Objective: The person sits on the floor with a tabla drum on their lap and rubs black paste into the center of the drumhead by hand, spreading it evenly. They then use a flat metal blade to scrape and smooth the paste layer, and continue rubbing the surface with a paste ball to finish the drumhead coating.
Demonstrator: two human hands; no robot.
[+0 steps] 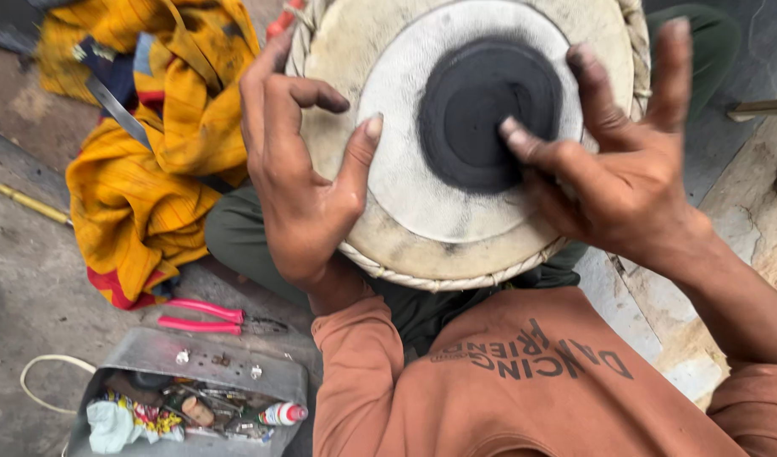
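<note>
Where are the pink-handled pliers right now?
In the head view, the pink-handled pliers lie on the grey floor at lower left, between the yellow-orange cloth above and the open metal tool box below.

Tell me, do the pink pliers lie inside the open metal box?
No, the pink pliers lie on the floor just behind the metal box, outside it.

Yellow cloth (143, 195), pink-handled pliers (204, 316), open metal box (194, 360) of odds

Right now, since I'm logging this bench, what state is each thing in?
Drum: head up, on the lap.
Black patch: smudged at its edge.
Left hand: flat on the drum.
Right hand: fingertip on the patch.
Pliers: shut, on the floor.
Metal tin: open.
Yellow cloth: crumpled.
</note>
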